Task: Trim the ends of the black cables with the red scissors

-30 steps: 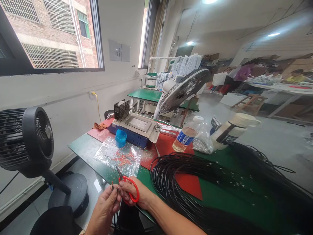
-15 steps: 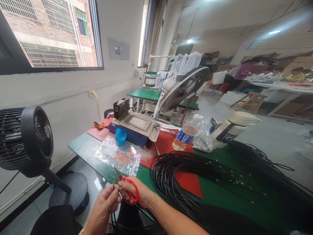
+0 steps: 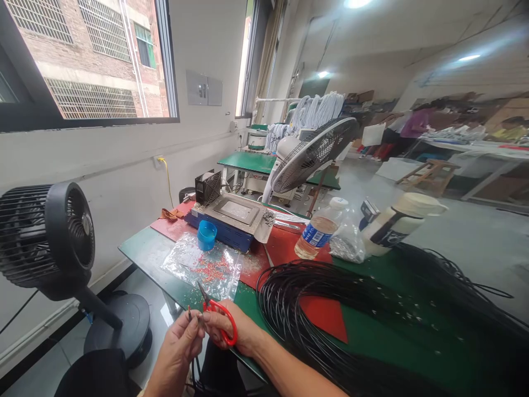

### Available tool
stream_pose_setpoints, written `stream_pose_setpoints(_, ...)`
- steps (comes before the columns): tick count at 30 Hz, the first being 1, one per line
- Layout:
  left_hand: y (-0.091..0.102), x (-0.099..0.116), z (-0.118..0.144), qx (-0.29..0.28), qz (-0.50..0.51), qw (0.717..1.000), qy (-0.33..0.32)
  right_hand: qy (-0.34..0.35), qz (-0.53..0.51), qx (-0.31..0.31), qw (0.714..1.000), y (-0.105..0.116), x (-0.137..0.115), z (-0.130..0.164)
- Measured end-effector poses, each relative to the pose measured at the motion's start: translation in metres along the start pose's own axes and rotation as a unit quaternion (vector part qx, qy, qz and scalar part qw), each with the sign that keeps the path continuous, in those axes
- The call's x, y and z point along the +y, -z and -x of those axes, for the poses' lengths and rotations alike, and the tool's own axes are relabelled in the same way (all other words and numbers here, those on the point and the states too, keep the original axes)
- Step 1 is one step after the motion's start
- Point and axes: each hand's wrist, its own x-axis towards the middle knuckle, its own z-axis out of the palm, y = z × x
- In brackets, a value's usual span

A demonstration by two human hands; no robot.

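Low in the picture, my left hand [image 3: 178,343] pinches the end of a black cable [image 3: 196,368], whose length hangs down below the fingers. A small copper-coloured wire tip [image 3: 189,311] sticks up above that pinch. Looped in my right hand [image 3: 242,328] is a pair of scissors with red handles [image 3: 232,321], its dark blades pointing up and left. My right thumb and fingertips meet close to the left ones at the cable end; what exactly they pinch there is too small to tell. Beyond the hands, red-orange scraps [image 3: 211,269] lie on a clear plastic bag [image 3: 173,259].
A blue cup [image 3: 206,236] stands before a blue hot-plate device [image 3: 231,236]. Coiled black cables [image 3: 285,300] cover the table's right side, near a bottle [image 3: 316,237] and a cream flask [image 3: 399,223]. Fans stand left [image 3: 68,237] and behind [image 3: 316,157]. People work far right.
The view has shifted slightly, so the surroundings sit a little lower and to the right. Both hands keep nearly the same pose, with the scissors and the cable still held.
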Motion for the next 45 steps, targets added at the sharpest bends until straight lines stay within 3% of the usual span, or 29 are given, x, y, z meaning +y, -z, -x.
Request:
stream_pose_setpoints(10,0.003,-0.001,-0.001,0.020,0.011,1.000,0.003,-0.008,0.008,0.023,1.000,-0.003,-0.005,0.002)
stream_pose_setpoints(15,0.003,-0.003,-0.001,0.044,0.020,0.999,0.008,0.027,0.013,0.027,0.999,-0.005,-0.007,0.003)
stream_pose_setpoints(24,0.004,-0.003,-0.002,0.045,0.001,0.999,-0.006,0.045,0.012,0.090,0.995,-0.003,-0.009,0.003)
stream_pose_setpoints(32,0.007,-0.006,-0.002,0.057,-0.045,0.997,-0.021,0.041,0.043,0.101,0.993,0.000,-0.009,0.002)
stream_pose_setpoints(42,0.008,-0.003,0.000,0.041,-0.118,0.991,-0.046,0.026,0.135,0.096,0.986,0.003,-0.015,0.005)
stream_pose_setpoints(45,0.009,-0.002,-0.001,0.026,-0.137,0.989,-0.043,0.072,0.248,0.104,0.960,0.006,-0.017,0.006)
